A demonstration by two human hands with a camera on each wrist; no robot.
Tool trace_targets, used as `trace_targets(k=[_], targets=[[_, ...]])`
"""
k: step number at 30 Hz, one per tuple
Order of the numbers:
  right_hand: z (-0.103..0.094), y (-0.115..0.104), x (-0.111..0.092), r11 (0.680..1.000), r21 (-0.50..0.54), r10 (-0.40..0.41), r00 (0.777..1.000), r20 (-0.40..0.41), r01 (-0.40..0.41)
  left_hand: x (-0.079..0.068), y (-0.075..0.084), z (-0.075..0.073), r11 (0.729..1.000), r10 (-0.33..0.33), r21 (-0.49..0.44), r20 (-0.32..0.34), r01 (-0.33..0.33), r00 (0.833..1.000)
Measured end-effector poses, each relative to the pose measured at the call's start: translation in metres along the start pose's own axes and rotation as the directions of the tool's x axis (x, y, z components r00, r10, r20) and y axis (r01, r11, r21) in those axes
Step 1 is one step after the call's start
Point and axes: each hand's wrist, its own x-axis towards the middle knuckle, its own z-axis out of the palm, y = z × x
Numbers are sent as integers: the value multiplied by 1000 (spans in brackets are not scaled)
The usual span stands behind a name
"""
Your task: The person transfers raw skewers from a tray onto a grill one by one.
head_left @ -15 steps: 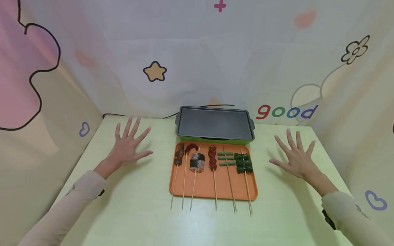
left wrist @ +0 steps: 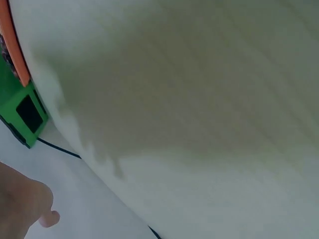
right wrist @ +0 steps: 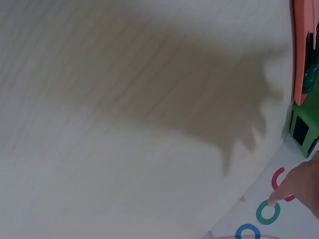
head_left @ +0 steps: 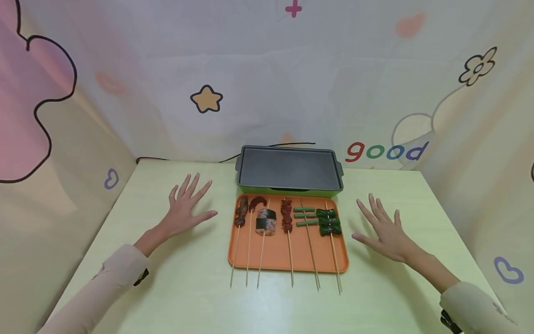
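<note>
An orange tray (head_left: 275,260) lies mid-table with several skewers on it, their sticks reaching past its front edge. From left to right I see a brown meat skewer (head_left: 241,212), a curled dark red skewer (head_left: 257,202), a pale skewer with dark bands (head_left: 265,222), a red meat skewer (head_left: 286,216), green stalks (head_left: 305,216) and dark green rolled leaves (head_left: 329,222). Left of the tray, my left hand (head_left: 183,213) hovers above the table with fingers spread. My right hand (head_left: 385,236) hovers to its right, also spread. Neither hand touches anything.
Directly behind the tray stands a grill (head_left: 289,169) with a flat grey plate and a green base. A black cord (head_left: 231,157) runs along the table's back edge. Patterned cloth (head_left: 271,93) walls the table (head_left: 187,287) at the back and both sides.
Both hands have moved inward, closer to the tray, and a little nearer the front. The tray, skewers and grill stay put; the head view has shifted slightly.
</note>
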Motion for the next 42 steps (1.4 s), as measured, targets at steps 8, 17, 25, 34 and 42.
trace_targets(k=[8,17,25,34,42], targets=[[4,-28,-9,964,264,-35,997,68,16,-2,17,7,993,-6,-120,56,12,998],[2,-44,-20,930,364,-79,993,91,41,-15,33,12,919,-60,-382,120,102,991],[3,-54,-29,742,659,-94,955,282,-121,-21,43,19,802,-49,-560,283,207,958],[23,-69,-42,678,670,-12,907,422,-303,-25,58,29,703,-77,-618,426,353,901],[40,-78,-50,505,755,20,880,474,-418,-27,58,36,661,-115,-627,459,413,881]])
